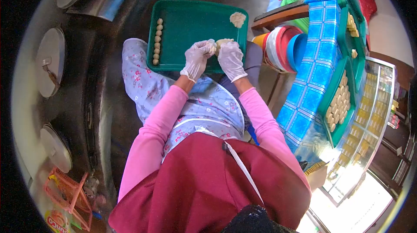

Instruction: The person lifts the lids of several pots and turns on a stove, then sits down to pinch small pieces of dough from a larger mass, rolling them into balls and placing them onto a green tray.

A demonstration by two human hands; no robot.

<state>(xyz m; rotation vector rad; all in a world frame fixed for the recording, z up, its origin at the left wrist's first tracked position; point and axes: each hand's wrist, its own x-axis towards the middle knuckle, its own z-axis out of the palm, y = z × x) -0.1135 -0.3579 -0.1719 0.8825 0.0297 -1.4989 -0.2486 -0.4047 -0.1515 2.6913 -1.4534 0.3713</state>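
A green tray (191,18) rests on my lap, over the flowered apron. Both hands wear thin white gloves and meet over its near edge. My right hand (231,60) cups a pale lump of dough (222,41), and my left hand (197,58) pinches at that same lump with its fingertips. Along the tray's left side runs a column of several small rolled dough balls (157,41). A smaller heap of dough (237,18) lies in the tray's far right corner.
To the right stands a table with a blue checked cloth (312,81) bearing green trays of shaped pieces (339,102). Stacked plastic bowls (282,48) sit beside my knee. Round metal lids (50,61) line the left, with a pink wire rack (69,194) below.
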